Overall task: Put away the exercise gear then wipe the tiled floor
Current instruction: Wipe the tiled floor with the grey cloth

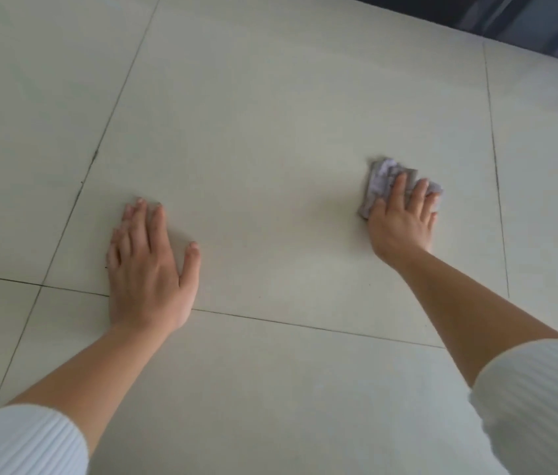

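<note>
glossy pale tiled floor (270, 132) under crumpled grey cloth (382, 176), right hand (402, 221)

Left hand (149, 265): palm down, fingers straight and close together, thumb spread wide. Right hand (402, 221): reaches further forward, palm down, fingers straight and splayed. Forearms (469, 303) bare and extended; ribbed white sleeves (20, 440) above them.
</note>
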The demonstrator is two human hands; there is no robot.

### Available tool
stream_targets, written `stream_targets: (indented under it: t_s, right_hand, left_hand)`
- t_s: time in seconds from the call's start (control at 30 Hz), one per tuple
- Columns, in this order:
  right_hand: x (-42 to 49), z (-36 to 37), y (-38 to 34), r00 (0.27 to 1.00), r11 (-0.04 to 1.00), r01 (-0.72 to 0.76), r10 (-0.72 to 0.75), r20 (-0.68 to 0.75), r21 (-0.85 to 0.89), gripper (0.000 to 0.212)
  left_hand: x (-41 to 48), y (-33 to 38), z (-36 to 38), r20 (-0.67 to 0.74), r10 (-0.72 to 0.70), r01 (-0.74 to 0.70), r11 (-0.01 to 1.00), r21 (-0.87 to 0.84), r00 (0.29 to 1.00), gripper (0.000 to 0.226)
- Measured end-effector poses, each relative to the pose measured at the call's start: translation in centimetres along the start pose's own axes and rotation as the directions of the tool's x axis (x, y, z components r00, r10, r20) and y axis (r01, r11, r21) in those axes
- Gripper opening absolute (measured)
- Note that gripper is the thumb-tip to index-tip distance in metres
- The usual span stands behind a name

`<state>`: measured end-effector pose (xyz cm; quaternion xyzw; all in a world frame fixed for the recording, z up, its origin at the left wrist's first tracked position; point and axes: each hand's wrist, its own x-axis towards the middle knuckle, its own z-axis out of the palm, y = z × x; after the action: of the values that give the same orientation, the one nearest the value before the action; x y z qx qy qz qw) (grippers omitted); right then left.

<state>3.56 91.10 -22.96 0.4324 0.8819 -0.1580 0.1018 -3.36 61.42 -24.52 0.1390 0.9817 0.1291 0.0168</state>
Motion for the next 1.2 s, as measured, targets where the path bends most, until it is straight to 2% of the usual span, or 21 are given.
stream_targets:
  t_s: [0.07,0.13,0.3,0.43,0.47,0.53,0.63,0.7,0.83,0.93,1.0,1.07,1.13,1.2]
  right_hand:
    - [-2.3,0.9,-3.2,0.993,0.995,0.1,-0.099,0.062,-0.012,0.057]
    - [-5.6,1.9,-5.1,0.956,0.959,0.277,-0.27,0.114,-0.053,0.056]
    - [-12.9,3.5,-4.7,0.783,0.76,0.616,-0.564,0.263,-0.206,0.058]
    - [-14.5,3.6,-2.1,0.636,0.577,0.771,-0.682,0.362,-0.269,0.064]
    - [-14.2,3.3,-1.9,0.636,0.577,0.771,-0.681,0.364,-0.268,0.061]
    - [-12.6,2.4,-2.3,0.723,0.667,0.69,-0.615,0.315,-0.281,0.055]
    - [-6.8,0.8,-2.5,0.883,0.851,0.459,-0.406,0.233,-0.256,0.056]
    - [-2.4,-0.6,-2.8,0.942,0.929,0.305,-0.263,0.208,-0.208,0.058]
    - [4.1,-1.9,-4.6,0.983,0.991,0.091,-0.074,0.166,-0.099,0.06]
    - [7.6,-2.4,-7.9,0.989,0.999,0.018,-0.014,0.149,-0.027,0.059]
    - [8.1,-1.7,-10.2,0.99,0.996,0.087,-0.084,0.114,-0.016,0.058]
    - [6.6,-0.4,-11.6,0.966,0.968,0.249,-0.245,0.082,-0.034,0.057]
    - [3.4,0.8,-11.2,0.884,0.882,0.465,-0.456,0.106,-0.074,0.056]
    - [-0.7,1.4,-9.1,0.741,0.734,0.668,-0.641,0.202,-0.123,0.055]
  left_hand:
    - [0.1,-0.2,-0.1,0.017,0.002,-0.002,1.0,0.011,1.0,0.068]
    - [0.1,-0.3,-0.2,0.038,-0.002,0.001,1.0,0.012,0.999,0.07]
    - [0.5,-0.1,-0.9,0.086,-0.02,0.019,1.0,0.008,0.996,0.071]
    - [0.7,0.3,-1.4,0.117,-0.033,0.033,0.999,-0.003,0.993,0.072]
    - [0.7,0.3,-1.5,0.122,-0.036,0.037,0.999,-0.003,0.992,0.072]
    - [0.7,0.4,-1.5,0.125,-0.049,0.05,0.999,-0.001,0.991,0.072]
    - [0.7,0.2,-1.1,0.107,-0.049,0.048,0.999,0.006,0.993,0.071]
    - [0.7,0.1,-0.8,0.087,-0.047,0.046,0.999,0.009,0.995,0.071]
    - [0.6,-0.2,-0.4,0.066,-0.049,0.048,0.999,0.016,0.997,0.07]
    - [0.6,-0.2,-0.4,0.059,-0.061,0.06,0.998,0.015,0.996,0.07]
    - [0.8,-0.2,-0.4,0.051,-0.056,0.055,0.998,0.012,0.997,0.069]
    - [0.9,-0.2,-0.3,0.049,-0.052,0.051,0.999,0.015,0.997,0.069]
    - [0.9,-0.1,-0.3,0.055,-0.05,0.049,0.999,0.022,0.997,0.069]
    - [0.9,-0.1,-0.4,0.066,-0.054,0.052,0.998,0.032,0.996,0.069]
